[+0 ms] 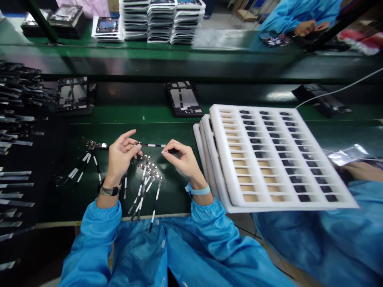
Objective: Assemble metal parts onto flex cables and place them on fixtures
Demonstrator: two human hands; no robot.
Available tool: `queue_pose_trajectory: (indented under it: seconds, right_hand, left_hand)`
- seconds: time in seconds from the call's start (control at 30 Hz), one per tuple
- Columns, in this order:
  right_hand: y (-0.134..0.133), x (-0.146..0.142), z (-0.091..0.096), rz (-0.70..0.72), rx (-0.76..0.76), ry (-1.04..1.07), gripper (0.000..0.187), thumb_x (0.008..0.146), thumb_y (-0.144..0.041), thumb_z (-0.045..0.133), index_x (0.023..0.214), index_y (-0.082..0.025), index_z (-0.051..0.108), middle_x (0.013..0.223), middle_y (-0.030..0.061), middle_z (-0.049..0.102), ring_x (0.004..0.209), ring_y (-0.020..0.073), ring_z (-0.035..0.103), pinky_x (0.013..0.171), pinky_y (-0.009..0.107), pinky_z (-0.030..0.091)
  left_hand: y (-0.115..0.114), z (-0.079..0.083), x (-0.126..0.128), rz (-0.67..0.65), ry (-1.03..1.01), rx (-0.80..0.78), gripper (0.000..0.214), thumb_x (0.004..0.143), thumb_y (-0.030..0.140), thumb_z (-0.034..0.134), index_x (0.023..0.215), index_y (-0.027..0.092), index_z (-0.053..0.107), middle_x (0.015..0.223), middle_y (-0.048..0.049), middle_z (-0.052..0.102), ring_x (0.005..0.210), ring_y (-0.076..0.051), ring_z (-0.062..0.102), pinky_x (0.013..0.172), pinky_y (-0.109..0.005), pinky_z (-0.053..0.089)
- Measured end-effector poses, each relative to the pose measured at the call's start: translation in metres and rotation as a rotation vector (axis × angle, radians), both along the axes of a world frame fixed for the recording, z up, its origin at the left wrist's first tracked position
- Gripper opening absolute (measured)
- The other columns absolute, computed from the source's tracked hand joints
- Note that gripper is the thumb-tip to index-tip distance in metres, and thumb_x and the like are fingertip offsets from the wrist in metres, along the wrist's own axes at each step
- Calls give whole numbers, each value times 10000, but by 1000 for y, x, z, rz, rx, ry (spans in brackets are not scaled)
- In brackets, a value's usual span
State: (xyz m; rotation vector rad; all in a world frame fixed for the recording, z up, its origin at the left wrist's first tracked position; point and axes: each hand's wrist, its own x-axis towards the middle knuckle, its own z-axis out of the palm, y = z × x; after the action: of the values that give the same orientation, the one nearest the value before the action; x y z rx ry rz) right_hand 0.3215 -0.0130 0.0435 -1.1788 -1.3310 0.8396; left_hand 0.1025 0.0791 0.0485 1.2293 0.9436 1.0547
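Note:
Between my two hands a thin black-and-white flex cable [152, 145] is stretched level above the green bench. My left hand [123, 150] pinches its small component end between thumb and fingers, the index finger raised. At the cable's other end, my right hand [178, 156] has thumb and fingertips closed together. Just below lies a loose pile of similar flex cables [146, 179], their small board ends bunched at the top and strips fanned toward me. Left of my left hand rests another bunch of flex cables [90, 148].
White foam trays [254, 159] holding rows of black parts are stacked at right. Many strips hang on a dark rack [18, 183] at left. Device housings [183, 99] lie along the line behind. A co-worker's blue sleeve [359, 211] is close at right; another person works across the bench.

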Motion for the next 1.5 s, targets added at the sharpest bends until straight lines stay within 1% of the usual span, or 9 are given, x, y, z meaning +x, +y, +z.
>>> queue_pose_trajectory:
  seconds: [0.1,0.2,0.33,0.5,0.73,0.87,1.07,1.23,1.5]
  right_hand:
    - [-7,-3,9,15,25,-44,209,989,-406,730,873,-232,724,844,46,663,769,208,590,713,365,484]
    - [-8,-5,11,41,30,-69,200,988,-383,727,863,-228,714,834,39,650,748,197,575,712,359,483]
    - [-5,-7,6,99,3,-103,168,987,-337,711,865,-222,698,842,33,645,786,200,595,747,358,480]
    - [-2,-6,-1,148,-11,-130,145,988,-298,695,869,-216,679,867,31,660,838,208,622,797,360,475]
    - [-1,-6,-4,143,-53,-143,144,982,-297,689,867,-213,668,859,26,651,814,201,608,767,344,464]
    - [0,-6,-5,160,-72,-148,140,983,-285,686,867,-209,669,861,26,653,810,198,607,765,338,457]
    - [1,-4,-11,212,-93,-122,133,976,-277,699,874,-196,675,873,28,671,808,186,603,767,322,454]
    - [1,-5,-15,185,-139,-141,122,957,-258,698,860,-190,669,871,27,675,804,181,600,757,314,441]
    - [1,-2,-13,236,-186,-54,166,976,-323,714,885,-187,684,902,37,701,857,195,633,829,330,473]
  left_hand:
    - [0,4,-7,-55,16,-9,387,701,271,961,1045,178,811,836,-42,761,684,-156,705,620,-253,542]
    - [-3,1,-5,-145,86,-36,298,679,320,978,885,169,823,842,-72,777,739,-191,714,704,-300,573]
    - [-9,-5,5,-232,128,-35,288,693,372,970,871,182,848,839,-77,777,746,-205,701,717,-324,562]
    - [-12,-6,12,-278,144,-35,284,696,389,965,860,186,854,820,-81,781,756,-221,716,735,-340,567]
    - [-12,-8,11,-274,153,-45,305,679,408,972,846,184,849,799,-82,775,747,-227,715,737,-352,568]
    - [-11,-11,10,-270,169,-12,286,709,402,958,858,181,853,802,-83,780,742,-219,709,724,-339,552]
    - [-10,-11,8,-320,189,0,285,713,403,948,860,180,847,815,-72,791,736,-199,706,718,-321,553]
    - [-10,-13,9,-322,246,28,266,735,398,923,860,178,844,831,-75,797,745,-199,708,712,-317,550]
    - [-9,-12,8,-339,198,-61,339,670,425,976,849,174,836,817,-74,791,732,-197,711,735,-333,581]
